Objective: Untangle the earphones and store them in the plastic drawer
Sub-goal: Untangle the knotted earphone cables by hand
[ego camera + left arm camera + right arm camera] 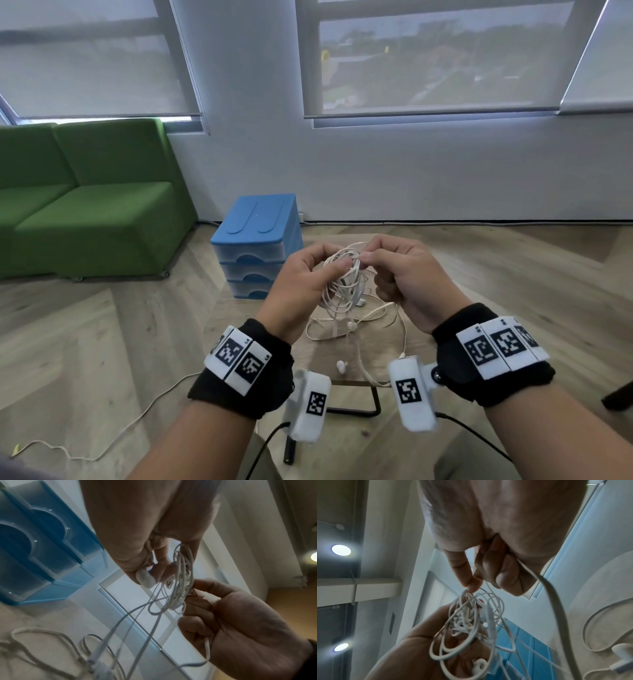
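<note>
A tangle of white earphones (342,284) hangs between both hands above a small round wooden table (442,284). My left hand (308,274) pinches the knot with thumb and fingers; in the left wrist view it also holds a white earbud (145,580). My right hand (397,270) pinches a strand at the top of the knot (471,588), and a cord (547,588) runs through its curled lower fingers. Loose loops and earbuds (342,366) trail on the table. The blue plastic drawer unit (257,240) stands on the table behind the hands, its three drawers closed.
A green sofa (85,205) stands at the left. A white cable (102,442) lies on the wooden floor at lower left. Windows with lowered blinds (428,58) fill the wall behind. The table's black metal leg (373,404) shows below its near edge.
</note>
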`<state>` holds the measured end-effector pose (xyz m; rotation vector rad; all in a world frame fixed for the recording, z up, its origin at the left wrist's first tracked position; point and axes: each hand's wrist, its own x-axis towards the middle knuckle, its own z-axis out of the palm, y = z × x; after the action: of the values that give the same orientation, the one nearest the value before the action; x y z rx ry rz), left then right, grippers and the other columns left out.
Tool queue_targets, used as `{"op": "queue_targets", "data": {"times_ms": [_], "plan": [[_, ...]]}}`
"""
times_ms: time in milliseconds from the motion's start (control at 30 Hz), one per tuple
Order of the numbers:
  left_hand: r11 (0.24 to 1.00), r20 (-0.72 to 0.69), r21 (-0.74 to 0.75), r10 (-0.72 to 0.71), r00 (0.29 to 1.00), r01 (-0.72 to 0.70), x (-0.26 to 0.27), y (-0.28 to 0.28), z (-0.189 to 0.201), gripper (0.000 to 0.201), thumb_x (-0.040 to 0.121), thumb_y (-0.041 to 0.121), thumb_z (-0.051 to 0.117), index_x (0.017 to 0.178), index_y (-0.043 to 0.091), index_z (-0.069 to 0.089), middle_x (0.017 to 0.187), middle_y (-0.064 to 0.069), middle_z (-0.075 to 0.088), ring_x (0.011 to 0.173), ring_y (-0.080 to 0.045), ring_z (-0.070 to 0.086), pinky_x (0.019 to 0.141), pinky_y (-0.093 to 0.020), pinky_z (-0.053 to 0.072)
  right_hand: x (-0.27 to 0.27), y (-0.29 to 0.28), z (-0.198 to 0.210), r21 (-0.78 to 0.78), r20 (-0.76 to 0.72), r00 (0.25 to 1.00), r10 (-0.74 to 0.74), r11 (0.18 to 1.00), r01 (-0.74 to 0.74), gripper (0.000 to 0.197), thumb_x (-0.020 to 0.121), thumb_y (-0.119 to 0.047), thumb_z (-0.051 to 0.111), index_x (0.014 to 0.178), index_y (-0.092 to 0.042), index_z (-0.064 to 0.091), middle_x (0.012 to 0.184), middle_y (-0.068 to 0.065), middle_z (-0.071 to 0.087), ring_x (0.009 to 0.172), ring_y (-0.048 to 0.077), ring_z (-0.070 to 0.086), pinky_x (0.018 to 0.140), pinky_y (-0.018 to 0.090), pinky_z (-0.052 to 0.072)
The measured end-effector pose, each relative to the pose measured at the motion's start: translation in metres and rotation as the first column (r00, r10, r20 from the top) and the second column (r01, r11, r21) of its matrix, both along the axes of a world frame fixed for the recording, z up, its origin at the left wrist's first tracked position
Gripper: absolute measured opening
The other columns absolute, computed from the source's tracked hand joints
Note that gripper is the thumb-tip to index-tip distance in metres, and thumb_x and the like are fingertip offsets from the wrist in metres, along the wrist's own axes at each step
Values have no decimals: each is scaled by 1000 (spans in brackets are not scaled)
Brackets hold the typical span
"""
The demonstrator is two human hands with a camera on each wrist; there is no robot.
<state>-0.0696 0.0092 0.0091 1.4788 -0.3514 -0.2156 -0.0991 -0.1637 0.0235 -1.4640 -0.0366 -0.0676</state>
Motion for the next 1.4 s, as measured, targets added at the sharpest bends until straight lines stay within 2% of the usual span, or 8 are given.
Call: {"op": "queue_targets", "data": {"times_ms": [167, 300, 533, 800, 1000, 1133, 1200, 1400], "plan": [[958, 216, 194, 166, 962, -209, 2, 0, -5, 11, 96, 24, 71, 89, 17, 76, 78, 2, 73, 67, -9, 63, 60, -28, 50, -2, 5, -7, -164, 120, 989, -87, 981, 106, 18, 89, -1, 72, 80, 6, 59, 43, -11, 46, 36, 1, 35, 42, 15, 30], [917, 353, 246, 217, 910, -314, 1, -1, -5, 12, 97, 23, 70, 87, 22, 77, 77, 3, 75, 70, -14, 69, 65, -35, 58, 1, 7, -13, -290, 220, 966, -135, 937, 197, 21, 84, -12, 80, 75, -3, 63, 48, -8, 49, 45, 7, 35, 49, 23, 29], [950, 266, 179, 205, 942, -257, 3, 4, -2, 12, 99, 16, 67, 95, 18, 78, 83, 0, 76, 72, -10, 68, 67, -31, 57, 5, 7, -7, -412, 327, 924, -195, 851, 326, 13, 82, -19, 81, 77, -19, 69, 45, -15, 42, 45, 6, 33, 47, 20, 30], [998, 10, 18, 63, 998, -63, 2, 11, 6, 28, 88, -3, 72, 112, 10, 69, 103, -12, 74, 82, -19, 68, 70, -31, 53, 21, 8, 4, -528, 366, 900, -237, 744, 410, 14, 86, -27, 77, 76, -21, 70, 63, -11, 63, 58, 3, 51, 59, 24, 37], [987, -38, -96, 126, 991, -129, 0, 0, 3, 27, 88, -1, 76, 111, 8, 65, 97, -12, 74, 86, -26, 70, 78, -39, 54, 27, 13, 5, -453, 307, 920, -246, 812, 368, 11, 88, -25, 73, 80, -20, 67, 72, 4, 72, 66, 23, 66, 66, 41, 56], [977, 5, -91, 195, 981, -194, 3, 3, 3, 17, 91, 0, 72, 106, 8, 70, 99, -17, 76, 86, -26, 70, 84, -46, 57, 18, 7, 9, -513, 399, 912, -97, 801, 309, 19, 86, -12, 71, 94, -24, 58, 64, -1, 53, 54, 6, 45, 54, 21, 41], [973, 18, -79, 219, 976, -217, 5, 6, 4, 16, 91, 2, 73, 105, 11, 72, 102, -18, 75, 88, -26, 70, 88, -48, 57, 13, 3, 11, -623, 396, 917, 48, 748, 231, 22, 86, -17, 74, 96, -28, 59, 66, 2, 47, 56, 6, 40, 55, 24, 39], [979, 60, -53, 202, 978, -199, 5, 8, 10, 14, 90, 4, 74, 102, 11, 75, 102, -12, 77, 100, -28, 72, 93, -49, 57, 15, -1, 9, -651, 466, 875, 129, 720, 241, 21, 79, -26, 86, 93, -25, 71, 89, -6, 65, 65, -2, 55, 59, 10, 35]]}}
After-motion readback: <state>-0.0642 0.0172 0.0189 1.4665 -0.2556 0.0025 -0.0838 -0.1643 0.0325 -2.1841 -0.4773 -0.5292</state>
